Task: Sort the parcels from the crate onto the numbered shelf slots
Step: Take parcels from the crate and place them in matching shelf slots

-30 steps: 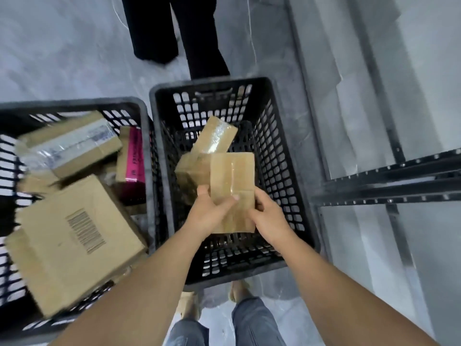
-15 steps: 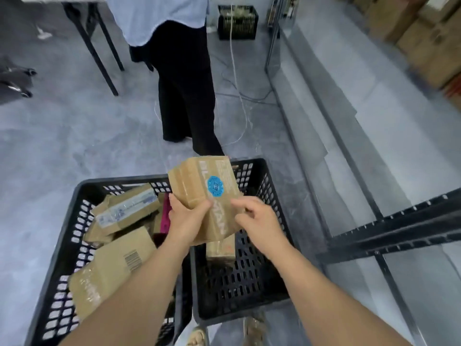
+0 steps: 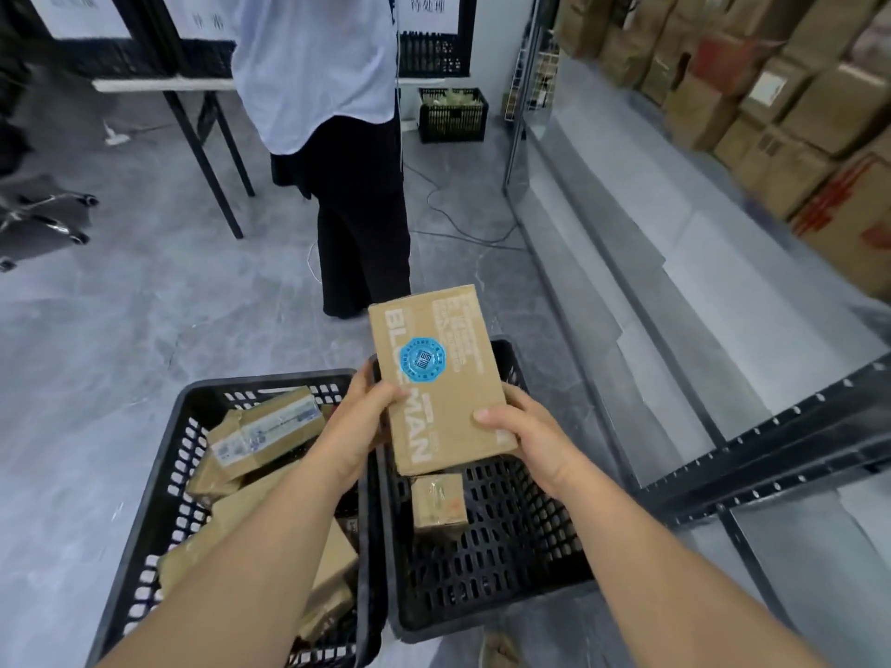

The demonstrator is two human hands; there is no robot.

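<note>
Even, soft indoor light; wide-angle bending and slight blur toward the edges.

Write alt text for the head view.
The left hand and right hand hold a brown parcel with a blue sticker over a black crate containing one small parcel. A second crate beside it holds several parcels.

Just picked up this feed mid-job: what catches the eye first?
A cardboard box with a round blue sticker, held by the left hand and right hand above the right crate, where one small parcel lies. The left crate beside it is piled with parcels, and a person stands just ahead.
</note>
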